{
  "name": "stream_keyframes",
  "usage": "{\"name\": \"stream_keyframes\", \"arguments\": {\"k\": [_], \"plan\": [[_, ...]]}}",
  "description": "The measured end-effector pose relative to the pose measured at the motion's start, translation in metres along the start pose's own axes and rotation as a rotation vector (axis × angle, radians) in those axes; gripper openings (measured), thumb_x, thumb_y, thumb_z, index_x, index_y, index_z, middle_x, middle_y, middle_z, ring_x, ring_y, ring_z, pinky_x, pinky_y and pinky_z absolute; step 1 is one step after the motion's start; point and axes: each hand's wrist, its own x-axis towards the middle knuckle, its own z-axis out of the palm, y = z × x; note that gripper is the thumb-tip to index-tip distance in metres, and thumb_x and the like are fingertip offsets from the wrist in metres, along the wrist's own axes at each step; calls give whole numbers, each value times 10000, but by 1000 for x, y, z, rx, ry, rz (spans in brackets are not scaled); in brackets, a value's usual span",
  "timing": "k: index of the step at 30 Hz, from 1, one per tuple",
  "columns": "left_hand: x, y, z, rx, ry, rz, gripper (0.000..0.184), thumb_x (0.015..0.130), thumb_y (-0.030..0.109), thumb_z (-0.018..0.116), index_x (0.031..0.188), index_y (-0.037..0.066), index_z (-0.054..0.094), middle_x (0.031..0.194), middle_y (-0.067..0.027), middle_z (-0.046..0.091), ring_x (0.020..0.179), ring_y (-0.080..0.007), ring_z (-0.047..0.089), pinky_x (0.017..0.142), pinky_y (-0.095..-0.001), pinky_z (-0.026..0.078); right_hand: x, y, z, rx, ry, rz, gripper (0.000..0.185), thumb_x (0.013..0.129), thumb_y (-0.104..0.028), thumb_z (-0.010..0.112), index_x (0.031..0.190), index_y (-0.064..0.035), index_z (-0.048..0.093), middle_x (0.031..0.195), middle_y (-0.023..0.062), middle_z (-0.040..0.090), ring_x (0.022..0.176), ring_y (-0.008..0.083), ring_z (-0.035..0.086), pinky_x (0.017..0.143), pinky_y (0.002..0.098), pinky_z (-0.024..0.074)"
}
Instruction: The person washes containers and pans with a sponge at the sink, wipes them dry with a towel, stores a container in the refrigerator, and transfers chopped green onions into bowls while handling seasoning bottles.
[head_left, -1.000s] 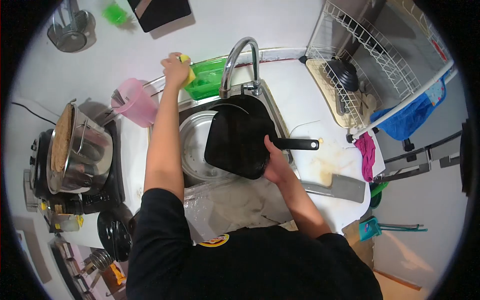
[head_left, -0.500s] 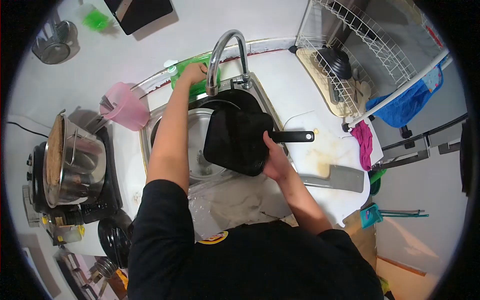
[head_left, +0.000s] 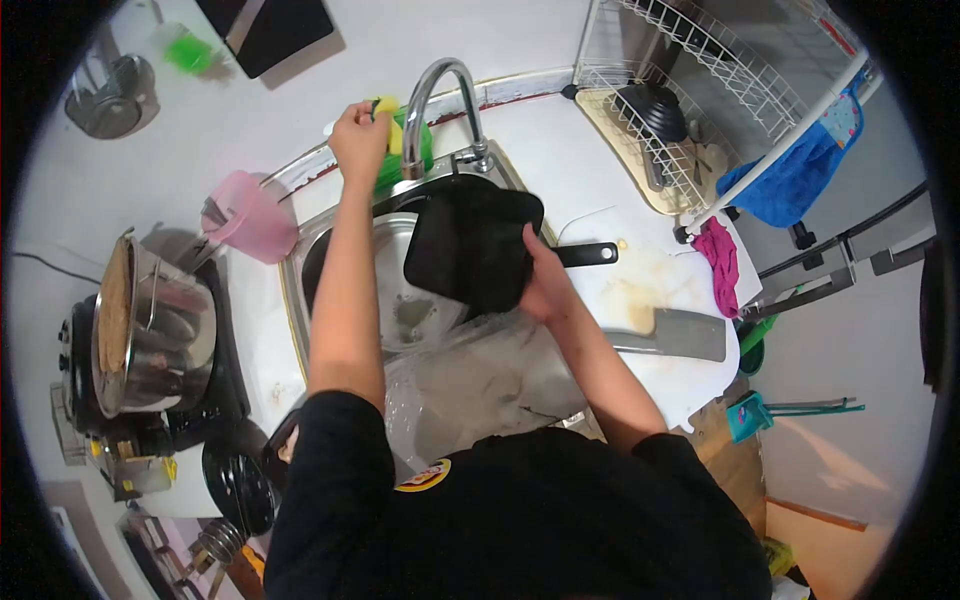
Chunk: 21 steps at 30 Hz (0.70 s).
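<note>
My left hand [head_left: 358, 142] is closed on a yellow sponge [head_left: 391, 125] at the left edge of the green container [head_left: 420, 150], behind the sink. In my right hand [head_left: 546, 280] is a black square pan [head_left: 475, 245], held by its right side over the sink, its black handle [head_left: 588, 255] pointing right. Another dark pan [head_left: 465, 187] lies partly hidden behind it. Below the pan, a metal basin [head_left: 400, 290] sits in the sink with a small greenish patch inside. The chrome faucet [head_left: 440, 80] arches over the sink's back edge.
A pink cup [head_left: 255, 218] with utensils stands left of the sink, near a large steel pot [head_left: 170, 330]. On the right counter lies a cleaver [head_left: 685, 335]. A white wire rack [head_left: 700, 130] with a blue towel [head_left: 795, 175] stands at the back right.
My left hand has come up out of the green container with the yellow sponge showing in it. My right hand still holds the square pan, now slightly higher in view and tilted differently.
</note>
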Motion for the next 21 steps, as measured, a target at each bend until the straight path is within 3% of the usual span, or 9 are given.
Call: {"name": "stream_keyframes", "arguments": {"k": [2, 3, 4, 6, 10, 17, 18, 20, 21], "plan": [[-34, 7, -18, -6, 11, -54, 200, 678, 173, 680, 771, 3, 632, 619, -52, 552, 556, -81, 488, 505, -265, 392, 5, -1, 9, -2, -8, 3, 524, 947, -422, 344, 1297, -35, 395, 1297, 112, 469, 1188, 247, 456, 1021, 403, 342], [-58, 7, -22, -87, -25, -51, 167, 670, 149, 688, 746, 18, 619, 639, -60, 550, 599, -123, 520, 567, -283, 420, 5, -2, 18, -1, -20, 8, 518, 948, -421, 341, 1287, -36, 407, 1282, 111, 482, 1179, 249, 464, 1017, 405, 347], [-77, -24, -11, -103, 55, 250, 182, 653, 139, 706, 732, 18, 596, 731, -88, 565, 693, -197, 551, 663, -304, 439, 7, -2, 25, 0, -33, 15, 511, 949, -420, 339, 1278, -37, 419, 1267, 109, 496, 1170, 250, 472, 1012, 406, 352], [-126, -29, -5, -234, -77, 215, 220, 696, 106, 676, 869, 19, 572, 954, -145, 578, 913, -302, 557, 817, -374, 428, 14, 8, 24, 10, -88, 54, 474, 950, -408, 348, 1248, -52, 443, 1237, 106, 513, 1140, 258, 489, 999, 414, 364], [-204, 27, -7, 72, -146, 448, 355, 791, 61, 539, 1145, 42, 519, 1173, -211, 498, 1106, -375, 451, 939, -450, 361, 45, 30, -5, -79, -77, 56, 453, 959, -404, 318, 1257, -79, 419, 1228, 114, 503, 1140, 262, 481, 1001, 425, 358], [-169, -49, -27, 301, -71, 68, 435, 720, -33, 468, 1138, 42, 562, 1186, -218, 516, 995, -391, 536, 878, -421, 393, 11, 39, 21, -166, -139, 222, 517, 960, -426, 275, 1308, -59, 385, 1314, 123, 445, 1203, 276, 433, 1013, 435, 341], [-172, -34, -26, 158, -173, 166, 420, 730, -20, 463, 1128, 51, 577, 1193, -223, 509, 945, -376, 545, 833, -428, 406, 14, 40, 23, -183, -136, 231, 532, 959, -433, 271, 1309, -51, 389, 1314, 124, 448, 1209, 273, 429, 1017, 428, 338], [-201, 9, -13, 193, 6, 507, 398, 738, 3, 476, 1113, 65, 595, 1197, -227, 506, 918, -371, 552, 799, -452, 403, 29, 40, 10, -190, -108, 149, 509, 959, -433, 271, 1306, -76, 376, 1317, 119, 436, 1190, 280, 446, 996, 449, 352], [-202, 13, -12, 126, 8, 476, 387, 740, 22, 494, 1108, 71, 601, 1209, -227, 501, 1000, -368, 533, 796, -465, 388, 38, 38, 1, -227, -174, 120, 526, 950, -456, 283, 1307, -82, 376, 1316, 119, 438, 1197, 283, 439, 997, 460, 345]]}}
